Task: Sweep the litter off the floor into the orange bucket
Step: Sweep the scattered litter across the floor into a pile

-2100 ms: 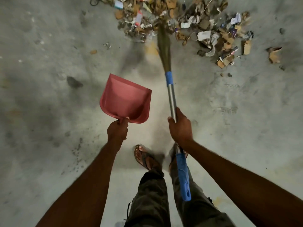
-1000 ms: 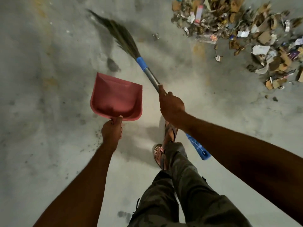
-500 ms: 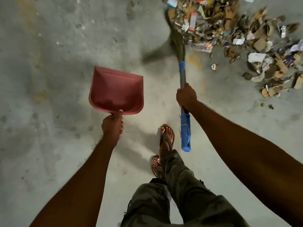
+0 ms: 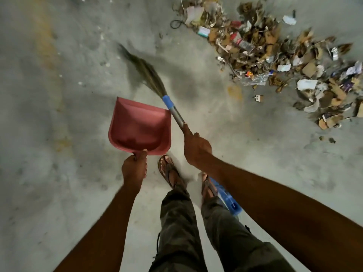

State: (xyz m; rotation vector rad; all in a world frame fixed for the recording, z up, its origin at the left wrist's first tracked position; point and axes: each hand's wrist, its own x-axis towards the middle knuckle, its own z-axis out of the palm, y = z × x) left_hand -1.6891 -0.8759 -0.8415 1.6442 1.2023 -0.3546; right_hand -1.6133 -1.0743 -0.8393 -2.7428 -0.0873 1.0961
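Note:
My left hand (image 4: 135, 169) grips the handle of a red dustpan (image 4: 139, 127), held level above the concrete floor with its mouth pointing away from me. My right hand (image 4: 196, 149) holds the metal shaft of a broom (image 4: 174, 112) with blue grips. Its brown bristles (image 4: 145, 72) are blurred and slant up-left, just beyond the dustpan. A long heap of litter (image 4: 275, 55), cardboard scraps, paper, wrappers and dry leaves, lies at the upper right, apart from the bristles. No orange bucket is in view.
My two sandalled feet (image 4: 169, 169) stand between the hands, with camouflage trousers below. A small stray scrap (image 4: 258, 98) lies on the floor short of the heap. Bare stained concrete (image 4: 49, 114) spreads to the left and lower right.
The broom head has swung left, from the edge of the litter heap to the floor beyond the dustpan. The dustpan has stayed in my left hand. My feet have shifted.

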